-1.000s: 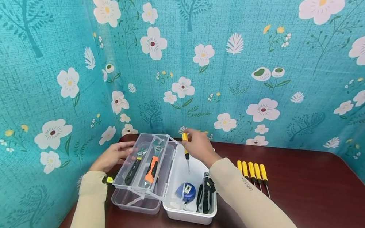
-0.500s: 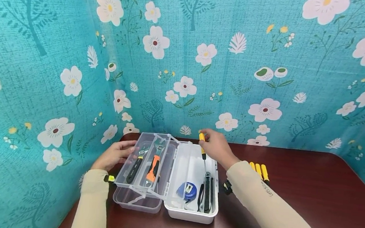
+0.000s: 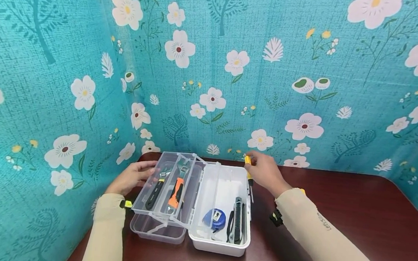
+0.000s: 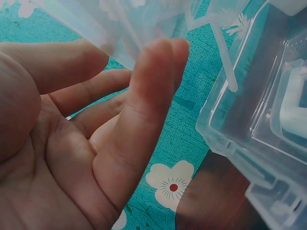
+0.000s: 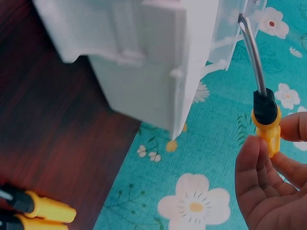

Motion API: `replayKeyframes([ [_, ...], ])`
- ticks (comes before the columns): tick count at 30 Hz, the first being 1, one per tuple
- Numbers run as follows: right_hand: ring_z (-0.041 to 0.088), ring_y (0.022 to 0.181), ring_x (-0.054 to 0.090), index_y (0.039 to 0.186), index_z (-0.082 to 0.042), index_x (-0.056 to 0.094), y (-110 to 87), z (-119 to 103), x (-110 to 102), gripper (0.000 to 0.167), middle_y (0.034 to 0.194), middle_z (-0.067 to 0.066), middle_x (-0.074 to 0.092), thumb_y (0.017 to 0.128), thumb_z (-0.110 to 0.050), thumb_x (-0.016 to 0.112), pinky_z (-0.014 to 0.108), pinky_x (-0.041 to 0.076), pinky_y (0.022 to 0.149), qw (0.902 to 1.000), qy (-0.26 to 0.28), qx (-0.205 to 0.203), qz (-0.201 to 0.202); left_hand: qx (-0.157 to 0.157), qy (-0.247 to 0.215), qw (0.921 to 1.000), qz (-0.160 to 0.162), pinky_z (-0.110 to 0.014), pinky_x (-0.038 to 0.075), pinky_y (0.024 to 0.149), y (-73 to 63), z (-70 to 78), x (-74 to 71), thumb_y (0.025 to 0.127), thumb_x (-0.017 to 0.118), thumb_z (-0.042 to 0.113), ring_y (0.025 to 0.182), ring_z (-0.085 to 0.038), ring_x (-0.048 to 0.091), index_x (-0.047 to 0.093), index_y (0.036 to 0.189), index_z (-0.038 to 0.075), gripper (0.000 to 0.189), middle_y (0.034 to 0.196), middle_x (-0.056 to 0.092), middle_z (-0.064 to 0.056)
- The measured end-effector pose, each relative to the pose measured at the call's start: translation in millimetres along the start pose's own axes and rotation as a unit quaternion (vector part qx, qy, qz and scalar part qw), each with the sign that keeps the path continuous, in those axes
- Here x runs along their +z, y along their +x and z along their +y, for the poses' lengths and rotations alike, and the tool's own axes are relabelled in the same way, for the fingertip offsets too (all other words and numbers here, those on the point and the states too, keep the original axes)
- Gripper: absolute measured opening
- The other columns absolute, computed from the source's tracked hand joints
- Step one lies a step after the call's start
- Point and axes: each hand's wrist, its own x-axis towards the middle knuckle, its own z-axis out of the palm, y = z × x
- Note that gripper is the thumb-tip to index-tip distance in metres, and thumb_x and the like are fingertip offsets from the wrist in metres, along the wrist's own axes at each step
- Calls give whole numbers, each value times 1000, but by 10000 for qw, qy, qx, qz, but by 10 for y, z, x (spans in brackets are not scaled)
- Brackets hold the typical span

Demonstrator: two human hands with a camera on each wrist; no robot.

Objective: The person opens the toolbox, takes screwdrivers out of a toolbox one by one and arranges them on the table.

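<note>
My right hand [image 3: 265, 171] pinches a screwdriver by its yellow handle [image 3: 248, 161]. In the right wrist view the screwdriver [image 5: 266, 112] shows its black collar and bare metal shaft. In the head view its shaft points down beside the right rim of the white toolbox [image 3: 216, 247]. My left hand [image 3: 130, 177] holds the left edge of the clear raised tray [image 3: 142, 212], thumb and fingers on either side of its corner. The tray carries a black-handled adjustable wrench [image 3: 155, 194] and an orange-handled tool [image 3: 175, 192] with an adjustable-wrench-like head.
In the toolbox lie a blue tape measure [image 3: 217, 218] and a grey-black utility knife [image 3: 238, 221]. Yellow-handled screwdrivers [image 5: 50, 208] lie on the dark red table [image 3: 350, 228], mostly hidden behind the right sleeve in the head view. A flowered teal cloth [image 3: 208, 63] hangs behind.
My right hand has carried the screwdriver rightward, from over the toolbox to its right rim. My left hand has stayed at the tray.
</note>
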Motion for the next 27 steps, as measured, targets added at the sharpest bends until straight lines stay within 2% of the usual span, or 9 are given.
replayKeyframes([
  [7, 19, 52, 48, 134, -7, 54, -48, 189, -79, 42, 89, 9, 61, 94, -20, 60, 34, 41, 51, 9999, -47, 147, 4, 56, -181, 9998, -98, -43, 55, 78, 10, -11, 1, 102, 54, 19, 95, -31, 66, 48, 143, 5, 44, 120, 62, -18],
  [12, 19, 50, 45, 138, -5, 51, -71, 339, -157, 47, 98, 12, 62, 95, -20, 60, 35, 41, 50, 9992, -60, 392, -48, 52, -253, 9996, -118, -43, 56, 78, 14, -1, -1, 101, 56, 19, 95, -32, 66, 49, 142, 6, 43, 120, 62, -18],
  [17, 20, 63, 56, 141, 3, 46, -112, 468, -270, 52, 115, 21, 59, 96, -21, 58, 34, 47, 58, 9989, -43, 460, -54, 73, -221, 9996, -132, -43, 55, 79, 20, 9, -5, 101, 56, 19, 96, -32, 66, 49, 142, 7, 43, 122, 61, -18],
  [20, 23, 72, 61, 140, 5, 45, -137, 530, -359, 52, 115, 22, 60, 97, -21, 56, 35, 50, 61, 9985, 100, 528, -71, 86, -206, 9997, -128, -44, 55, 79, 19, 8, -7, 101, 56, 19, 97, -32, 66, 49, 142, 7, 43, 122, 61, -18],
  [23, 29, 83, 64, 141, 7, 43, -161, 591, -443, 53, 117, 23, 59, 99, -23, 54, 38, 54, 66, 9971, 393, 644, -138, 101, -185, 9997, -133, -44, 55, 79, 18, 5, -10, 101, 55, 18, 97, -32, 66, 49, 142, 7, 43, 122, 61, -18],
  [27, 36, 99, 63, 144, 7, 39, -184, 692, -529, 56, 127, 26, 54, 102, -29, 51, 44, 55, 78, 9918, 924, 846, -259, 101, -217, 9996, -148, -43, 55, 79, 26, -4, -20, 101, 55, 18, 97, -31, 66, 49, 142, 6, 43, 123, 61, -18],
])
